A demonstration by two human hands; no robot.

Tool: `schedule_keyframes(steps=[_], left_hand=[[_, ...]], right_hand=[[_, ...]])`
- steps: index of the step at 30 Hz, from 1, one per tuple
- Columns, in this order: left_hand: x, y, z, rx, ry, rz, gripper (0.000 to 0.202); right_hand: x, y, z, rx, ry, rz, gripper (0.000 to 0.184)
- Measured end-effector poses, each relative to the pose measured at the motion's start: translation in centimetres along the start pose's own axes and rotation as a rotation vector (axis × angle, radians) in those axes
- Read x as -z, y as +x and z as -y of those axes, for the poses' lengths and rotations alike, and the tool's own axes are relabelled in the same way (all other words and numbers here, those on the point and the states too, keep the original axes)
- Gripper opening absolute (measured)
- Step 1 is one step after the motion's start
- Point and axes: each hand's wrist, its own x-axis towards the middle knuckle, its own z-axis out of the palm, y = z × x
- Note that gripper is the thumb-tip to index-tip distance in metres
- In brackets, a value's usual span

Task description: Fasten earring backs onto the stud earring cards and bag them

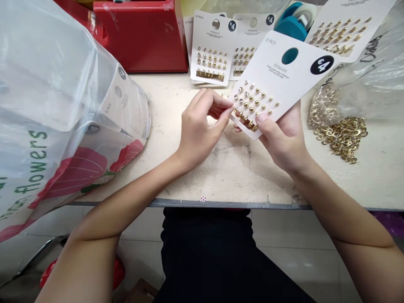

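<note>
Head view: right hand (282, 145) grasping white cardboard earring card (279, 69) between thumb and palm, above scuffed cream tabletop (221, 181); left hand (200, 132) pinching card's lower-left edge, fingertips (221, 101) beside gold stud rows (255, 103). Loose gold earrings (341, 136) heaped to right.
</note>
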Motion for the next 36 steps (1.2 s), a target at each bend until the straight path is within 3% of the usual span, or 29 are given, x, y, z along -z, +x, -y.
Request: schedule_keyframes(steps=[7,18,25,30,33,36], left_hand=[[0.1,-0.1,-0.1,0.033,0.046,-0.006,0.008],[-0.1,-0.1,0.1,0.104,-0.076,0.034,0.009],[-0.2,0.0,0.9,0.169,-0.166,0.069,0.036],[0.1,0.4,1.6,0.144,-0.191,0.192,0.024],[-0.2,0.6,2.0,0.179,-0.237,0.183,0.023],[-0.3,1.0,2.2,0.292,-0.366,0.177,0.021]], right_hand=[[-0.4,0.5,0.7,0.044,0.056,0.004,0.065],[-0.6,0.5,1.6,0.064,0.229,0.108,0.037],[0.2,0.7,2.1,0.131,0.057,0.175,0.040],[1.6,1.0,2.9,0.205,-0.302,0.332,0.045],[2.4,1.3,3.2,0.173,-0.242,0.366,0.049],[2.9,1.6,3.4,0.125,-0.069,0.307,0.046]])
